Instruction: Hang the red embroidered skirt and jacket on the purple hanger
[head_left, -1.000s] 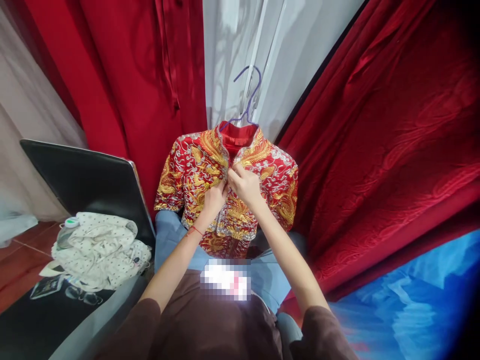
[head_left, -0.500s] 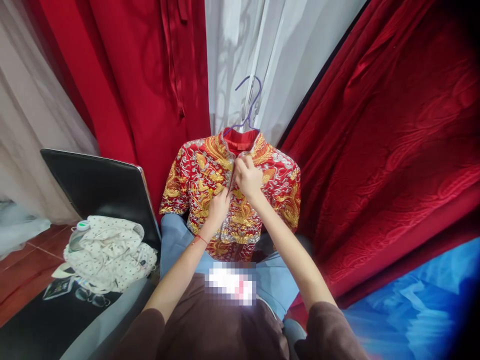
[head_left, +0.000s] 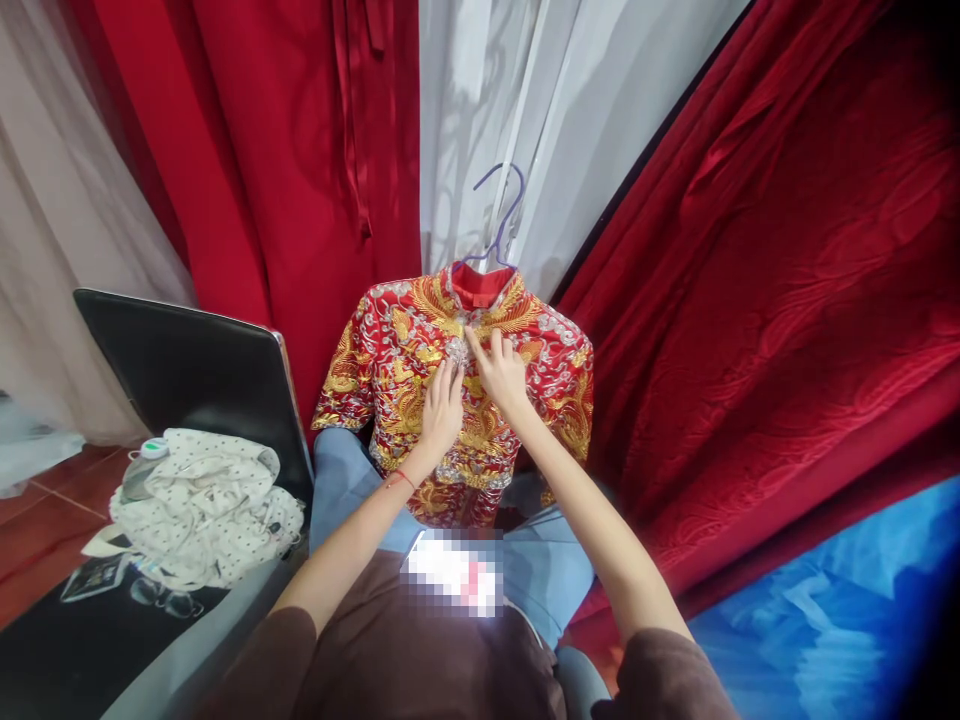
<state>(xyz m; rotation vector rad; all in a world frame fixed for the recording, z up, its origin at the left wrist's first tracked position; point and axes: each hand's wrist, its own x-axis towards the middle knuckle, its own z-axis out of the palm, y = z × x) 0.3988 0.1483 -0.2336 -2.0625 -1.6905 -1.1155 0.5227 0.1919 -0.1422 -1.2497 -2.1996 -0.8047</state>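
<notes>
Red curtains (head_left: 750, 300) fill the far side and right, with a white drape (head_left: 525, 120) between them. On the left, a black chair (head_left: 187, 370) carries a spotted white garment (head_left: 202, 500). Spread across the person's lap, so its front faces up, lies a red gold-embroidered jacket (head_left: 390, 360) on a purple hanger (head_left: 499, 215) (collar farthest away). Left hand (head_left: 441, 410) and right hand (head_left: 501, 372) rest flat, fingers extended, gripping nothing, pressing the closed front placket.
</notes>
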